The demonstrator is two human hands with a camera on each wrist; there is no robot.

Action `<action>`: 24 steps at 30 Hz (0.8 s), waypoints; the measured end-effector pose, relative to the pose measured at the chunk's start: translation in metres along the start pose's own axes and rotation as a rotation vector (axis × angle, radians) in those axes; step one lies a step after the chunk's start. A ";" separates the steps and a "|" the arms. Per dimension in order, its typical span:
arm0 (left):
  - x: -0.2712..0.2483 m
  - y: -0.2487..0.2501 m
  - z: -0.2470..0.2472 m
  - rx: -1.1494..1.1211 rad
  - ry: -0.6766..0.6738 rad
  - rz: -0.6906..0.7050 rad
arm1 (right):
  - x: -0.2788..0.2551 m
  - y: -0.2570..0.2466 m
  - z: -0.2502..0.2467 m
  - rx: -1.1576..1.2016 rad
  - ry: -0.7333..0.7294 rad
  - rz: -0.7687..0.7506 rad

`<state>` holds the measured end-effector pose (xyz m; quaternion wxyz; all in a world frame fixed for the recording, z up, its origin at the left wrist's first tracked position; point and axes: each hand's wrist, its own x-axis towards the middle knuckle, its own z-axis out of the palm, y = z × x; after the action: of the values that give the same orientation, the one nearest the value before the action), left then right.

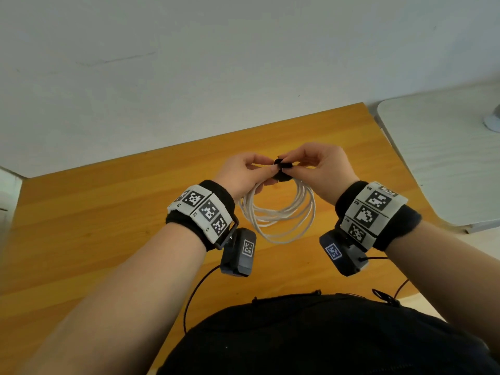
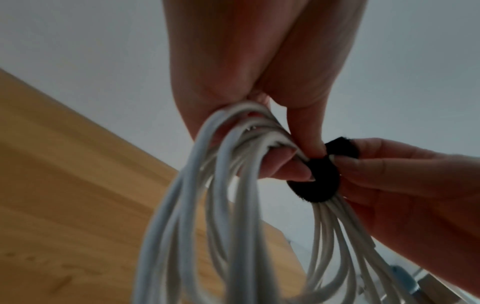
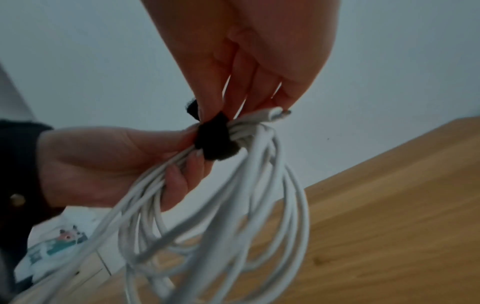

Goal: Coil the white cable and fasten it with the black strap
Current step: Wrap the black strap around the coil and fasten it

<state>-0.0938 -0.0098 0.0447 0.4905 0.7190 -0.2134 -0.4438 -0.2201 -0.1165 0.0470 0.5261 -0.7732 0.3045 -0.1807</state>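
Note:
The white cable [image 1: 278, 215] is coiled into several loops and hangs above the wooden table [image 1: 108, 226]. A black strap [image 1: 282, 170] is wrapped round the top of the coil. My left hand [image 1: 266, 169] grips the cable bundle just left of the strap. My right hand [image 1: 295, 166] pinches the strap from the right. In the left wrist view the left hand [image 2: 303, 160] holds the loops of cable [image 2: 233, 205] beside the strap [image 2: 319, 181]. In the right wrist view the right hand [image 3: 223, 112] pinches the strap [image 3: 215, 139], with the cable's plug end [image 3: 278, 113] sticking out beside it.
A white tabletop [image 1: 446, 163] adjoins the wooden table on the right. A pale wall [image 1: 189, 63] rises behind the table's far edge. Thin black leads [image 1: 197, 288] run from the wrist cameras toward my dark-clothed body [image 1: 324, 334].

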 end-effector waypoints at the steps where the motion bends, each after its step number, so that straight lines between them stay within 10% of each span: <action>1: 0.000 0.000 -0.001 -0.031 0.004 -0.010 | -0.001 0.000 0.002 -0.026 -0.010 -0.017; 15: 0.005 -0.009 -0.034 0.057 0.063 0.030 | 0.028 0.009 0.044 -0.069 -0.185 0.062; 24: 0.026 -0.021 -0.061 -0.289 0.227 -0.065 | 0.056 0.017 0.059 0.124 -0.288 0.267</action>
<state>-0.0314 0.0114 0.0224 0.5950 0.6931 -0.0675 -0.4014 -0.1472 -0.1164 0.0068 0.6302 -0.7099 0.3142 -0.0151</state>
